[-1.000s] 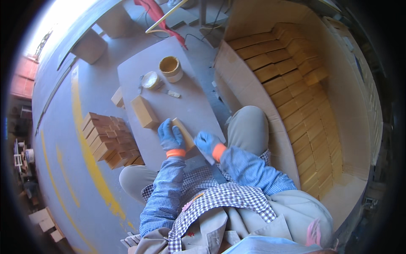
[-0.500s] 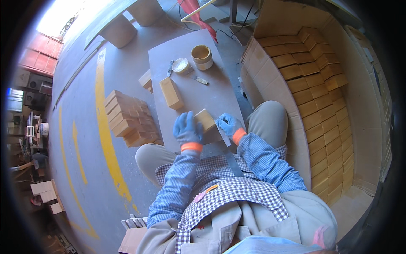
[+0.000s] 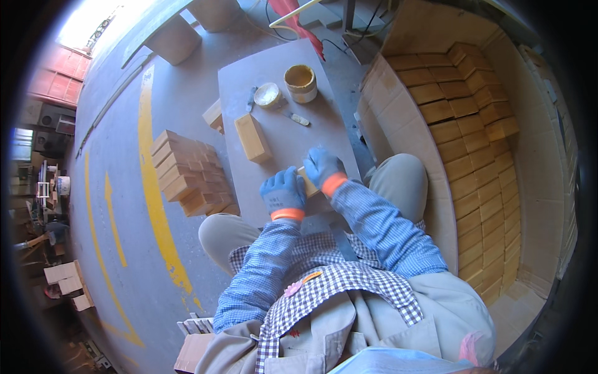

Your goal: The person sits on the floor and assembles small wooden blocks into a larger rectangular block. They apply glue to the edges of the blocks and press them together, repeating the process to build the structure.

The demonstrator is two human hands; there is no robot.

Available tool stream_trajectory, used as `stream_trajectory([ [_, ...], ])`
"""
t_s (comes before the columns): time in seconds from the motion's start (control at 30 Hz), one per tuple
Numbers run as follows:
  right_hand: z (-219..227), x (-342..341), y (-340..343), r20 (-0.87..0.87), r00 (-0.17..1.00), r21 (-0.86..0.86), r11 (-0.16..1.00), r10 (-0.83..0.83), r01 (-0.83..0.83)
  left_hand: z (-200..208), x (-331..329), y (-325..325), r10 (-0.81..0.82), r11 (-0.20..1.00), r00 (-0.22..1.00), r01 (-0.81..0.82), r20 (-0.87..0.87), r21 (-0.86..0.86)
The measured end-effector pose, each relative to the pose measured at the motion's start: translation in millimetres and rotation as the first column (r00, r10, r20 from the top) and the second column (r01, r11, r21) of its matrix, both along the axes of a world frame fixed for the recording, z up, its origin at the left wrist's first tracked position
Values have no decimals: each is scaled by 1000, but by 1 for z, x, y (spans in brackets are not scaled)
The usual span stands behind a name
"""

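Note:
A small wooden block (image 3: 309,189) rests at the near end of the grey table (image 3: 283,59), mostly covered by my gloved hands. My left hand (image 3: 283,192) is closed over its left side. My right hand (image 3: 322,167), fingers curled, presses at the block's far right edge; a thin pale edge shows between the hands, and what the right fingers grip is hidden. Farther up the table lies a larger wooden block (image 3: 252,138). Beyond it are a white tub (image 3: 267,95) of pale paste, a tin (image 3: 301,84) with yellowish smears, and two putty knives, one by the tub (image 3: 251,100), another nearer (image 3: 298,117).
Left of the table, wooden blocks (image 3: 187,171) stand stacked on the floor. A big cardboard box (image 3: 402,118) at the right holds rows of yellowish blocks (image 3: 476,156). Yellow lines (image 3: 156,206) mark the floor. Red cloth (image 3: 299,25) hangs past the table's far end.
My right hand has moved up and left onto the block, and the pale strip below it is out of sight. My left hand has shifted slightly right and down against the block.

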State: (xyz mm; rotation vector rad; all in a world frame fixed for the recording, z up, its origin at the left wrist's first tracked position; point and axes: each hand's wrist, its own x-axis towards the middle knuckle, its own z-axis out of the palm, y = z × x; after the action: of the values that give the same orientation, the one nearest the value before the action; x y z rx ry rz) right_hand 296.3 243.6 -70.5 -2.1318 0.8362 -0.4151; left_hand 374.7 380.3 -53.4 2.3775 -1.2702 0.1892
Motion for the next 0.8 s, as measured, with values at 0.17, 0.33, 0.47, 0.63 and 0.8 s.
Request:
stream_trajectory([
  [0.17,-7,-45,16,-100,995,354,935,10,26,2,-2,0,11,1000,1000,-11,-3,-7],
  [0.33,-41,-1,-13,49,999,426,905,2,-22,3,0,-1,-20,1000,999,21,26,-10],
  [0.47,-66,-27,-3,105,994,556,829,11,-67,3,1,-2,4,1000,1000,-4,1,-14],
  [0.63,-80,-42,2,162,986,602,789,26,-120,3,0,-3,-16,999,1000,17,9,-39],
  [0.8,-72,-5,-19,127,990,528,842,52,-112,7,-2,-3,2,999,1000,-2,-4,-38],
])
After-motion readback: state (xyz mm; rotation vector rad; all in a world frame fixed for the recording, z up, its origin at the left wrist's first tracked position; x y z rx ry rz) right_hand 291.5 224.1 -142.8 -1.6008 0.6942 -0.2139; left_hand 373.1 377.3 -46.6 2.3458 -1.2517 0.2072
